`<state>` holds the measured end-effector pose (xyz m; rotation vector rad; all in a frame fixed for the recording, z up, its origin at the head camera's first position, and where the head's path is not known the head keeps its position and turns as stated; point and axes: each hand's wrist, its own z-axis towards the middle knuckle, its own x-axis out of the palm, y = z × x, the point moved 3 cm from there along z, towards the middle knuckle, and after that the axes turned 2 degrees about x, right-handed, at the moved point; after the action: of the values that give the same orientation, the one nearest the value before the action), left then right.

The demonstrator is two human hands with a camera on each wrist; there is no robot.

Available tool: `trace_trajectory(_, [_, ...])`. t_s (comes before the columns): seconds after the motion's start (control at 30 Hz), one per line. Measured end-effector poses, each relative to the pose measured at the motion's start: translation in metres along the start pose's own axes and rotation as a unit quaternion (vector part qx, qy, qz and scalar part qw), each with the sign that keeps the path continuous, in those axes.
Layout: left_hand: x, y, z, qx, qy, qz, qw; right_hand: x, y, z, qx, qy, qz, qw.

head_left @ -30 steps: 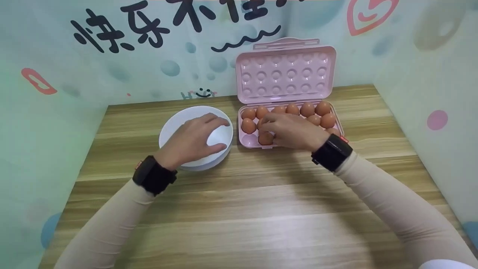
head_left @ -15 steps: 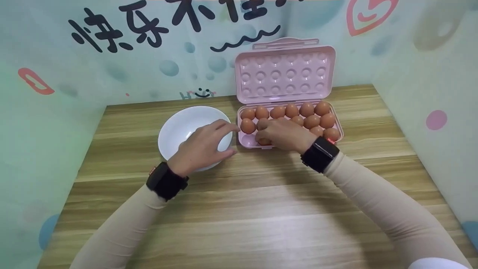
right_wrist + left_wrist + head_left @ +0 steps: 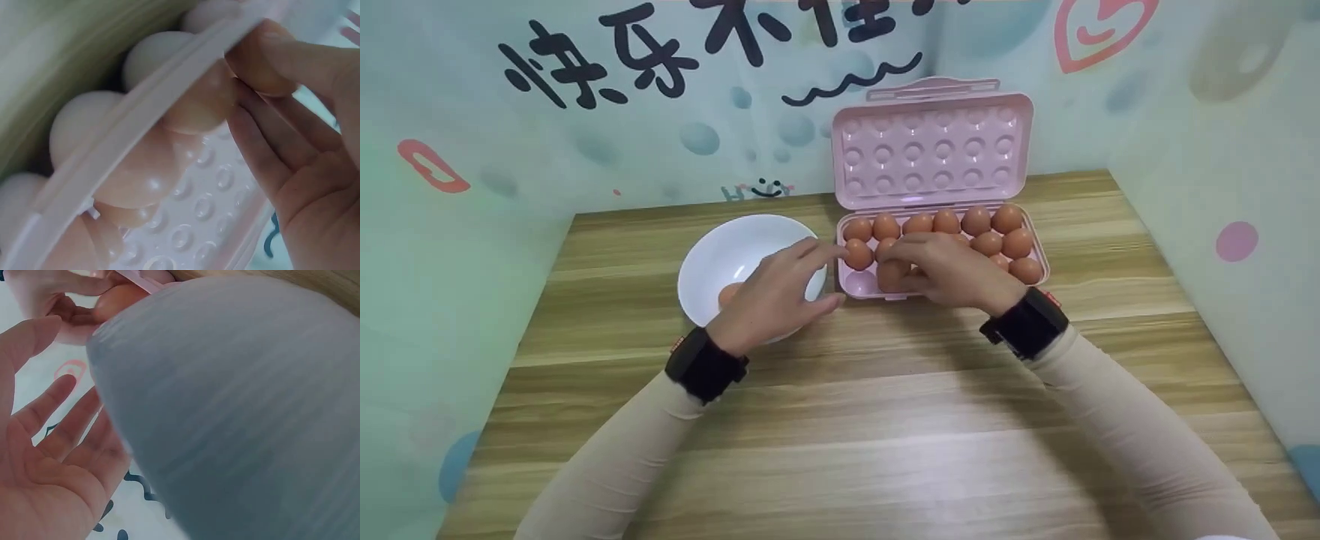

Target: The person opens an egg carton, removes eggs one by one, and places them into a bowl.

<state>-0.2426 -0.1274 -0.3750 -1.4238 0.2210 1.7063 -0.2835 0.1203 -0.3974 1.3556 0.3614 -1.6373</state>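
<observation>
My right hand (image 3: 949, 270) pinches a brown egg (image 3: 891, 276) between thumb and fingers at the front row of the pink egg carton (image 3: 861, 285). The right wrist view shows the thumb laid on that egg (image 3: 264, 59), which sits close by the carton's wall. Over the right side of a white bowl (image 3: 712, 247), my left hand (image 3: 772, 292) is spread with nothing in it, its fingertips reaching the carton's left edge. Another egg (image 3: 729, 295) lies in the bowl, partly hidden by this hand. In the left wrist view the bowl's outer wall (image 3: 236, 405) fills most of the picture.
The carton's lid (image 3: 934, 146) stands open behind its tray. Several eggs (image 3: 976, 220) fill the rows; the front left cup holds none. A printed wall sheet (image 3: 660, 150) rises behind the wooden table (image 3: 840, 435), with another sheet (image 3: 1222, 187) at the right.
My left hand has moved right, from over the bowl's middle to its right rim. The egg in the bowl has come into view. My right hand shifted left, then back right, at the front-row egg.
</observation>
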Motion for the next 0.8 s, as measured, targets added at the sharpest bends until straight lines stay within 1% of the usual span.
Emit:
trace_trajectory(0.07, [-0.001,-0.002,0.002,0.002,-0.013,-0.004,0.9999,-0.009,0.002,-0.006,0.034,-0.040,0.027,0.9983])
trace_trajectory(0.13, [-0.001,-0.004,0.006,0.005,-0.028,-0.010,0.9996,-0.018,0.006,-0.011,0.071,-0.075,0.063,0.9927])
trace_trajectory(0.23, [-0.002,-0.010,0.011,0.010,-0.053,-0.025,0.9982,-0.027,0.012,-0.018,0.124,-0.113,0.135,0.9765])
trace_trajectory(0.33, [-0.002,-0.016,0.016,0.016,-0.077,-0.042,0.9960,-0.030,0.018,-0.022,0.158,-0.136,0.209,0.9553])
trace_trajectory(0.4, [-0.001,-0.019,0.019,0.023,-0.091,-0.053,0.9942,-0.030,0.023,-0.024,0.169,-0.143,0.238,0.9457])
trace_trajectory(0.5, [0.000,-0.025,0.024,0.039,-0.111,-0.055,0.9916,-0.029,0.027,-0.026,0.176,-0.148,0.261,0.9373])
trace_trajectory(0.6, [0.002,-0.029,0.028,0.058,-0.123,-0.065,0.9885,-0.027,0.030,-0.027,0.177,-0.154,0.278,0.9313])
trace_trajectory(0.67, [0.004,-0.032,0.030,0.072,-0.128,-0.080,0.9860,-0.026,0.032,-0.028,0.177,-0.158,0.286,0.9284])
trace_trajectory(0.8, [0.007,-0.036,0.033,0.083,-0.130,-0.108,0.9821,-0.025,0.036,-0.027,0.175,-0.160,0.300,0.9239])
